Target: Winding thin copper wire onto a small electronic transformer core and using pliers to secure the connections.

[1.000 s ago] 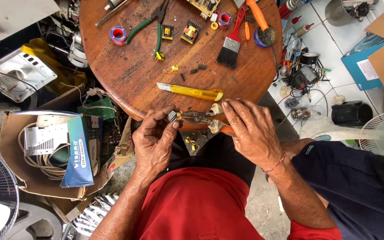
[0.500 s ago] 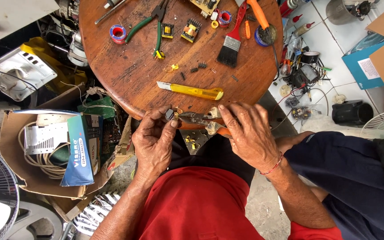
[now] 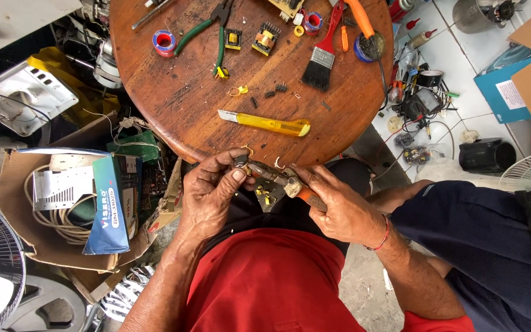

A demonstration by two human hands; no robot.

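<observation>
Pliers (image 3: pixel 278 180) lie slantwise, nose up-left, pinched by left hand (image 3: pixel 211 200), handles gripped in right hand (image 3: pixel 339 209), below round wooden tabletop (image 3: pixel 173 104); cluttered tiled floor (image 3: pixel 456 86).

A round wooden surface (image 3: pixel 173 98) carries a yellow utility knife (image 3: pixel 265 123); beyond the knife lie a paintbrush (image 3: pixel 322 61), green-handled pliers (image 3: pixel 207 31) and two small transformers (image 3: pixel 250 40).

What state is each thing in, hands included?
Left hand: fingertips pinching a small dark part.
Right hand: closed on orange-handled pliers.
Pliers: jaws at the small part.
Yellow utility knife: lying flat on the round wooden table, blade out.
Green-handled pliers: lying unused, handles spread.
Paintbrush: lying flat.
Cardboard box: open.
</observation>
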